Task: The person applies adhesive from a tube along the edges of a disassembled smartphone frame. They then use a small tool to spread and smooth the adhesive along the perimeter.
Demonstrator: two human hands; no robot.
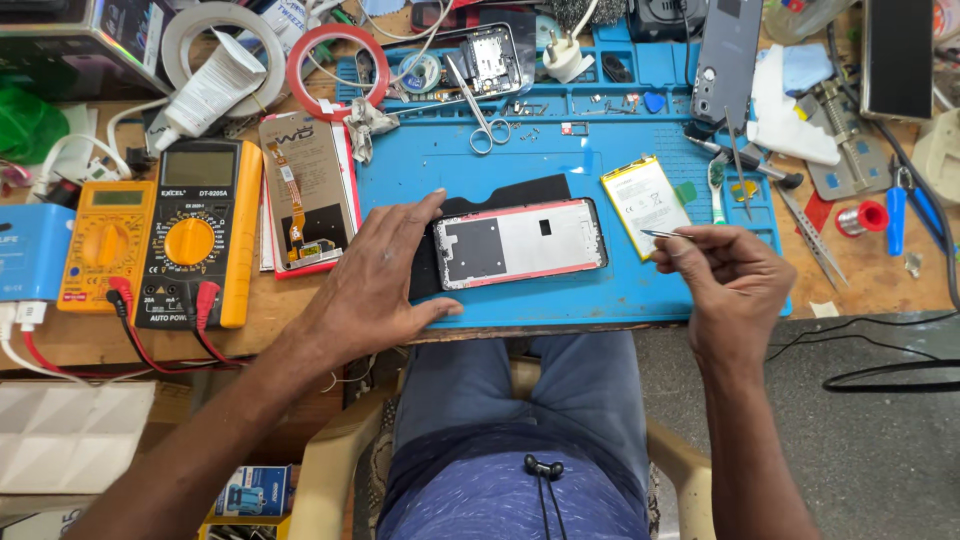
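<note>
An opened phone frame with a silver inner plate lies flat on the blue repair mat. My left hand rests on the mat's left edge, fingers spread, thumb and forefinger against the frame's left end. My right hand is closed on thin metal tweezers, whose tip points left just right of the frame. A yellow-edged phone battery lies on the mat above the tweezers' tip.
Two multimeters with red and black leads sit at left beside a phone back panel. Scissors, tape rolls, a dark phone cover, more tools and a white cloth crowd the bench's rear and right.
</note>
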